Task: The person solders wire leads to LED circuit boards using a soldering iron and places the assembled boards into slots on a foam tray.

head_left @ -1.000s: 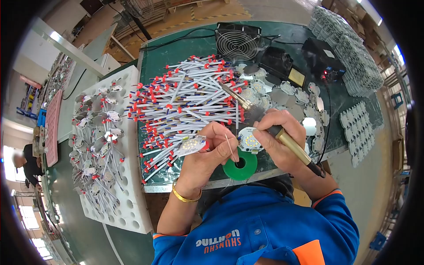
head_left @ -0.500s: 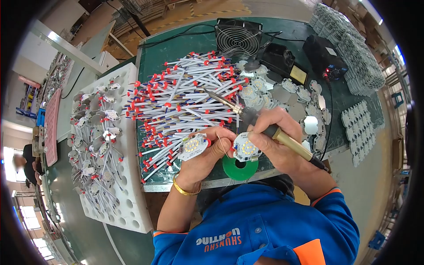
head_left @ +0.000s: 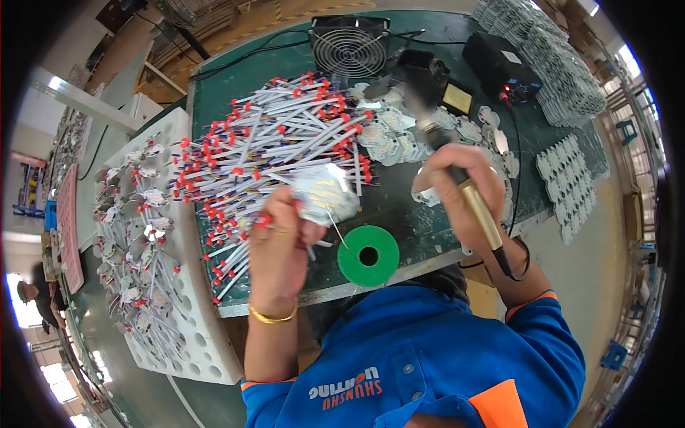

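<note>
My left hand [head_left: 282, 225] is closed around white LED circuit boards [head_left: 322, 194] with red-ended wiring beside the fingers. Motion blurs the boards, so I cannot tell how many overlap there. A thin solder wire runs from near these boards down to a green solder spool [head_left: 347, 262] at the table's front edge. My right hand [head_left: 464, 182] grips a soldering iron [head_left: 479, 212] by its handle. Its tip end points up toward the black iron stand [head_left: 417, 75] and is smeared by motion. Loose LED boards [head_left: 389, 135] lie just beyond the right hand.
A large heap of white wires with red ends [head_left: 278, 135] covers the table's left part. Behind stand a fan [head_left: 349, 48] and a black soldering station [head_left: 503, 68]. Board panels [head_left: 567, 185] lie at right; a white foam block [head_left: 207, 342] holds wired boards at left.
My right hand has drawn the soldering iron away from the boards, its tip end now by the stand. My left hand has lifted the boards up and left. The view has shifted slightly.
</note>
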### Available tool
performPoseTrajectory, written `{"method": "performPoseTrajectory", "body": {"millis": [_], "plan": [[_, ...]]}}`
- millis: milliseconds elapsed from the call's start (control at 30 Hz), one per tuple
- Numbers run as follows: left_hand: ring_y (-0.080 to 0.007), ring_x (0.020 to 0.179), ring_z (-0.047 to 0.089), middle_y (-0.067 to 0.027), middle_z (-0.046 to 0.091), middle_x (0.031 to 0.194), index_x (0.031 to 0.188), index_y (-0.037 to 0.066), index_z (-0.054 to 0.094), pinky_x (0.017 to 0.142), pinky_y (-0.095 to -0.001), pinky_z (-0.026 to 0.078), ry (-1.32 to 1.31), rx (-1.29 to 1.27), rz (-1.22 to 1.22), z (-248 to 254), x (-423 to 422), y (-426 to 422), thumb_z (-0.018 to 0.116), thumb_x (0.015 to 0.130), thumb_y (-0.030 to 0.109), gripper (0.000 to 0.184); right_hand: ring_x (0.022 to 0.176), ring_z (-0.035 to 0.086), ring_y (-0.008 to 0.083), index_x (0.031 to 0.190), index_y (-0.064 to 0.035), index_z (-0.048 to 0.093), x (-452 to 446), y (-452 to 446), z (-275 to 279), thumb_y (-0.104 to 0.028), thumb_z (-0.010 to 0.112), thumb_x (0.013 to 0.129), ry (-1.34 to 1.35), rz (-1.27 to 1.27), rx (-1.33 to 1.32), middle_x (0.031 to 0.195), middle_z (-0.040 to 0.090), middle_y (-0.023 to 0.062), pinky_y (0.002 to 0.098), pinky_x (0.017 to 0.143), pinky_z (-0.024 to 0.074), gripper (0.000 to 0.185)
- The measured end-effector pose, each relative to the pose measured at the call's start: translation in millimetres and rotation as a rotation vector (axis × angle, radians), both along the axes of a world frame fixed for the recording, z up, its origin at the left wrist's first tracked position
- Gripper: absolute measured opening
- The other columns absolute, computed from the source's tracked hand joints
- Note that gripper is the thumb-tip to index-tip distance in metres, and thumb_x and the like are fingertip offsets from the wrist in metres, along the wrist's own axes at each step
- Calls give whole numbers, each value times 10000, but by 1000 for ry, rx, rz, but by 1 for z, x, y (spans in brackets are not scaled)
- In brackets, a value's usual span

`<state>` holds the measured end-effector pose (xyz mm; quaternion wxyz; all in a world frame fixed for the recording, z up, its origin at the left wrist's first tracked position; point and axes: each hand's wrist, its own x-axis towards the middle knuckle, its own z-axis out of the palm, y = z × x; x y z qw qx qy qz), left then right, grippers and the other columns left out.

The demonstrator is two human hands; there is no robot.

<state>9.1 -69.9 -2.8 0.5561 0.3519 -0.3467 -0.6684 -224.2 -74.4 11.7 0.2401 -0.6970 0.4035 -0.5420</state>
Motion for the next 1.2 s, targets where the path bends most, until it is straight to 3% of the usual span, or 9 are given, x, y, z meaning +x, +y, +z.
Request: {"method": "performPoseTrajectory", "body": {"millis": [300,433,567,633,700,900,933,1067,1200], "plan": [[-80,660,382,13,401,849,1024,64,512,583,-217,345,539,-44,-251,-9,21,-1,598,862,132,196,611,506,301,936,-62,487,-47,15,-15,-79,656,729,798,-141,-136,662,507,100,385,570,403,268],[-73,637,404,-17,472,870,1008,35,551,543,-199,322,753,-23,-285,-13,26,2,573,878,145,171,700,512,277,961,-86,471,-39,10,-20,-113,679,705,860,-138,-73,725,503,94,376,614,399,331],[-59,524,404,-31,563,795,1064,38,587,461,-197,287,324,-18,-135,-5,26,1,532,906,158,206,737,520,274,966,-87,470,-37,6,-23,-125,682,703,898,-67,-59,754,515,97,384,644,409,340],[-45,523,426,-22,595,766,1101,59,592,460,-176,277,-201,-35,-63,-2,24,-4,548,898,156,229,744,529,279,961,-88,470,-37,5,-24,-125,677,709,930,-66,-37,753,520,102,390,650,423,328],[-36,521,431,-17,611,746,1096,62,611,460,-163,280,-289,-20,-37,6,16,-9,562,889,144,228,731,534,281,958,-89,469,-39,5,-26,-125,667,720,915,-59,-38,747,520,104,386,633,429,313],[-109,648,563,-49,649,855,847,16,651,631,-242,467,-1041,-508,-63,-11,3,-20,576,856,58,86,655,537,278,948,-86,474,-45,3,-25,-66,612,732,877,-73,-64,712,511,104,376,550,431,258],[-186,650,602,-67,635,825,829,34,662,654,-294,490,-1229,-566,-77,-8,1,-21,607,798,21,64,639,535,274,949,-85,476,-46,3,-26,-44,598,726,886,-89,-108,703,507,103,373,533,426,258],[-308,684,594,-87,558,773,811,89,651,642,-372,485,-1482,-663,-91,-13,-12,-24,636,682,-14,165,632,530,261,931,-81,491,-48,-1,-28,-17,580,710,857,-136,-144,689,496,93,365,515,413,246],[-287,679,600,-64,545,820,854,99,622,606,-372,477,-1510,-594,-104,-18,-13,-27,633,684,-26,211,568,502,252,901,-65,508,-44,-4,-29,34,611,674,658,-191,-224,640,480,84,352,471,381,268]]}}
